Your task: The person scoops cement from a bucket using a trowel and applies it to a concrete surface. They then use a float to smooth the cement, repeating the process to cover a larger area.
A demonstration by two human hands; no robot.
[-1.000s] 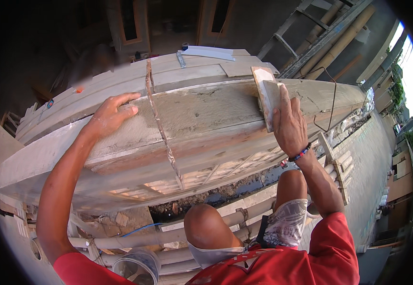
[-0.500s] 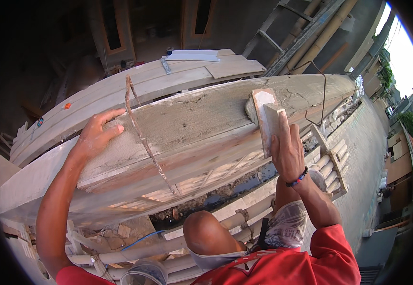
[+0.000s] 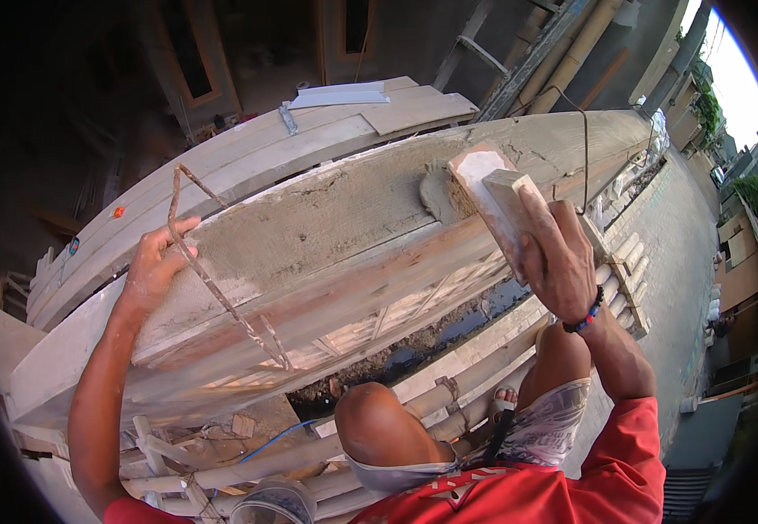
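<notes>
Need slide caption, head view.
Right hand holds a float at a mortar-coated ledge; left hand by a bent rod.

A ladder (image 3: 536, 61) slants beside a bamboo pole (image 3: 581, 54), green foliage (image 3: 752, 215) near a paved lane (image 3: 662, 240).

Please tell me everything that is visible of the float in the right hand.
The float is a flat, narrow board, seemingly wood, with a whitish smear and a pale block handle. The right hand grips the handle. The board slants across the near edge of the ledge; grey mortar lies at its left side.
</notes>
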